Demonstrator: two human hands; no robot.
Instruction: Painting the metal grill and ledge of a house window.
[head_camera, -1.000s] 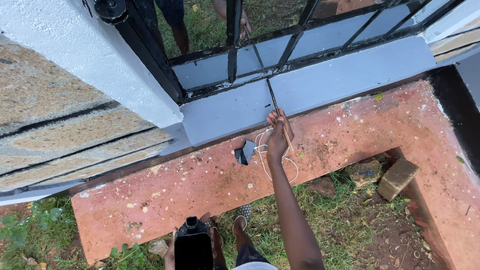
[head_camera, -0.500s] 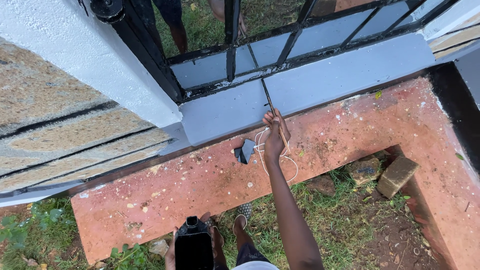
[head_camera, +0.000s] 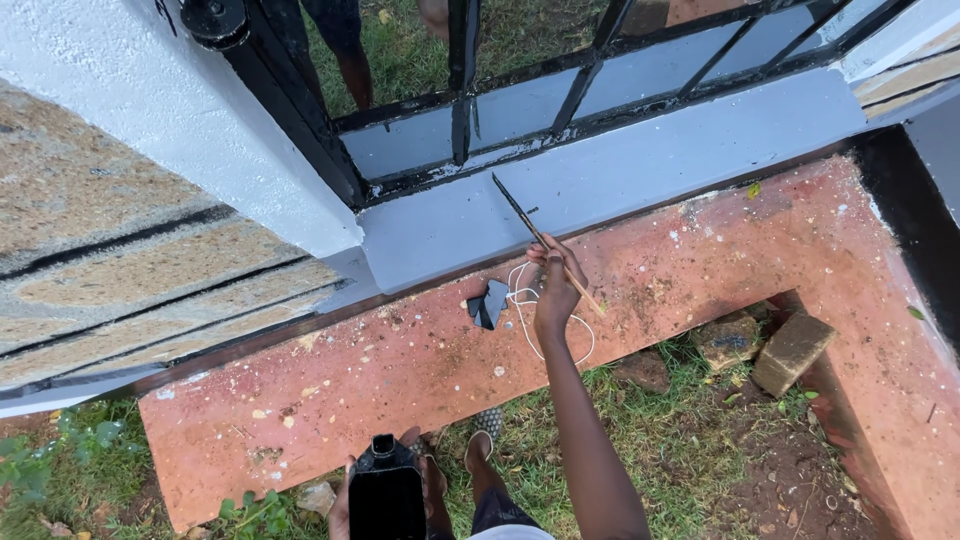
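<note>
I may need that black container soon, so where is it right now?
In the head view, the black container sits at the bottom edge, held in the left hand, just below the red ledge.

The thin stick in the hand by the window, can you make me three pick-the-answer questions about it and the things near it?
1. Where does the thin stick's dark tip point?
A. the grey window sill
B. the grass
C. the brick

2. What colour is the cord on the ledge?
A. red
B. white
C. green

3. What is the left hand doing?
A. hanging empty
B. holding a black container
C. pressing the wall

Answers: 1 A, the tip lies over the grey window sill. 2 B, it loops pale beside the right hand. 3 B, fingers wrap the black container.
</note>
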